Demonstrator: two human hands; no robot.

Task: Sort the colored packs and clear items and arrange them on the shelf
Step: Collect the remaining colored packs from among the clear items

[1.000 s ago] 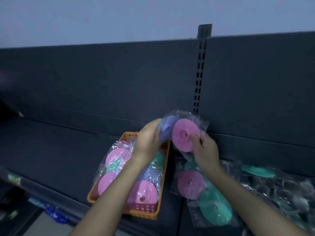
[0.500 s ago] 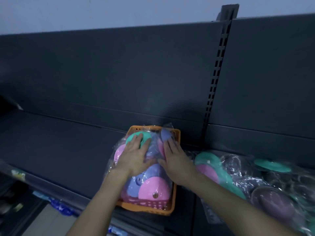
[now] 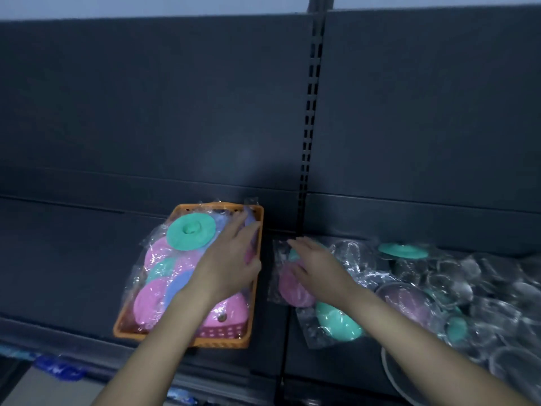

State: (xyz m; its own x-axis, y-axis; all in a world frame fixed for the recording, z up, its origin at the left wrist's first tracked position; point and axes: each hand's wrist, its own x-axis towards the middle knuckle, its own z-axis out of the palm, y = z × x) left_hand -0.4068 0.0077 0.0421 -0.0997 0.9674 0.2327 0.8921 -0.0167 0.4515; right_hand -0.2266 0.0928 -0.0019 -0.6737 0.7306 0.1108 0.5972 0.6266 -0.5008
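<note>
An orange basket (image 3: 126,323) on the dark shelf (image 3: 73,259) holds clear-wrapped packs of pink, teal and lilac discs (image 3: 190,234). My left hand (image 3: 231,265) lies flat on the packs at the basket's right side, fingers straight. My right hand (image 3: 314,266) rests with straight fingers on a loose pack (image 3: 336,317) of pink and teal discs lying right of the basket. Further right sits a heap of clear round items in plastic (image 3: 468,288).
A slotted upright (image 3: 308,127) divides the shelf's back panel above the gap between basket and loose pack. The shelf's front edge (image 3: 87,367) runs below the basket, with blue labels under it. Bare shelf stretches left of the basket.
The pack held up by both hands a second ago now lies in the basket. My right hand has since moved right, off the basket onto the loose pack. The left stays on the basket's packs.
</note>
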